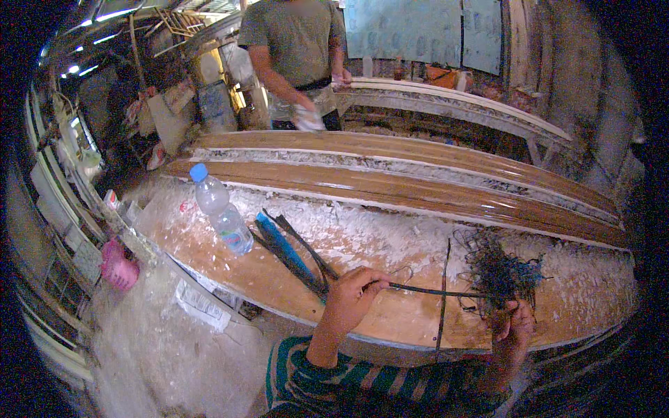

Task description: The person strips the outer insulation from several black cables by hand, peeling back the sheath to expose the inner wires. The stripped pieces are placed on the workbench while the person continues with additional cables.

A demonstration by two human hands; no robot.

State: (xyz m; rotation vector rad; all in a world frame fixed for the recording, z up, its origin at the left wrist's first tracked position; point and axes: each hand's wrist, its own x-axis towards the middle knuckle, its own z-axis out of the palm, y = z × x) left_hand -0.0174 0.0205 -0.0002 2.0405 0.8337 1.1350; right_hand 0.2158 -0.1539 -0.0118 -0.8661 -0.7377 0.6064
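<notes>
My left hand (350, 299) pinches one end of a thin dark strip (432, 290) just above the workbench. The strip runs level to my right hand (512, 322), whose curled fingers close on its other end. Right beyond that hand lies a loose tangle of dark threads (503, 268) with a few blue strands. A second thin dark strip (444, 296) lies across the bench between my hands, passing under the held one. By my left hand are several longer dark strips (306, 244) and a blue flattened length (282, 240).
A clear plastic bottle (223, 216) with a blue cap stands on the white-smeared workbench (390, 237). Long glossy brown boards (390, 182) lie along its far side. Beyond them a person (293, 49) holds a whitish cloth (308, 118). A pink container (120, 265) is at left.
</notes>
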